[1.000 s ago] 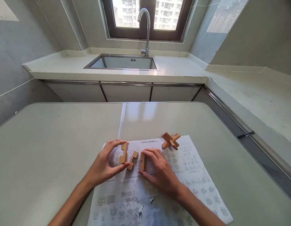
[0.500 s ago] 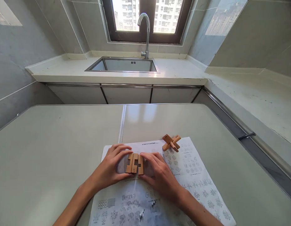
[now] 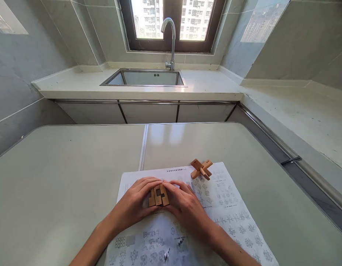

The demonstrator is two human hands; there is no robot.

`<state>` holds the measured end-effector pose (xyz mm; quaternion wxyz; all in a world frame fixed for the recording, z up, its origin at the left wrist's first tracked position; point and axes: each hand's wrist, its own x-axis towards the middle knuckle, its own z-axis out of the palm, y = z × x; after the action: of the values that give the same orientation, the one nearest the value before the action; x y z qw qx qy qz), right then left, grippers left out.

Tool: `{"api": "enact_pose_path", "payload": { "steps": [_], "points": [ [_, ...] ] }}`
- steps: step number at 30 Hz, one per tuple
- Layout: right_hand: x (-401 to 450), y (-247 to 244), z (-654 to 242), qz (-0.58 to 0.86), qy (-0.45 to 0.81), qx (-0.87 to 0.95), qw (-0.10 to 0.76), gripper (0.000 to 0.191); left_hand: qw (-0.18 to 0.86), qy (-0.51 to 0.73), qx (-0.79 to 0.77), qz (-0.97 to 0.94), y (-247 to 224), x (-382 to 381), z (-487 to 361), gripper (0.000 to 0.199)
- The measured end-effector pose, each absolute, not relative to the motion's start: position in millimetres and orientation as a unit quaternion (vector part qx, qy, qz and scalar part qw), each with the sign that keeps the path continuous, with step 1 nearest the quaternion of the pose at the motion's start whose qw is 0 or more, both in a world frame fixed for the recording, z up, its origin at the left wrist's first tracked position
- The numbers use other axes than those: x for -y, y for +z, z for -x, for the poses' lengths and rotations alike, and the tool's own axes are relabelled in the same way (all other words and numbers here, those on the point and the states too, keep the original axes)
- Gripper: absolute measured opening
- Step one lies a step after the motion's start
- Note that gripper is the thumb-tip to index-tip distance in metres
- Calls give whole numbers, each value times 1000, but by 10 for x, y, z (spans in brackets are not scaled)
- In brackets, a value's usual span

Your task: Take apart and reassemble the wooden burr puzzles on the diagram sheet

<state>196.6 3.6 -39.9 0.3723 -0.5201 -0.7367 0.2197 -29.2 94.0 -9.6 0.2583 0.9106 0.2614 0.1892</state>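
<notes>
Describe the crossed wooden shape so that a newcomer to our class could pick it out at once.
On the pale table lies a large printed sheet. At its far edge, near the right corner, sits the crossed wooden shape. Unlike the notched pieces being held, it is untouched, its bars crossing in an X.

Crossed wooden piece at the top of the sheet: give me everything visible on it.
The crossed light-brown wooden piece shows flat bars meeting in an X, with a narrower stub pointing towards the person. It looks like smooth bare wood. A dark "2" marks the far right arm; the mark on the far left arm is too small to read. It lies across the far edge of the white printed paper sheet. Neither hand touches it. How the bars lock together can't be made out.
</notes>
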Motion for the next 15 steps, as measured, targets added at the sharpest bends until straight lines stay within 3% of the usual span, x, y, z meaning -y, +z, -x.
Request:
{"api": "enact_pose_path", "payload": {
  "steps": [15],
  "points": [
    [-23, -350, -1953, 496, 200, 736, 416, 33, 303, 194, -296, -885, -78, -857, 266, 62]
  ]
}}
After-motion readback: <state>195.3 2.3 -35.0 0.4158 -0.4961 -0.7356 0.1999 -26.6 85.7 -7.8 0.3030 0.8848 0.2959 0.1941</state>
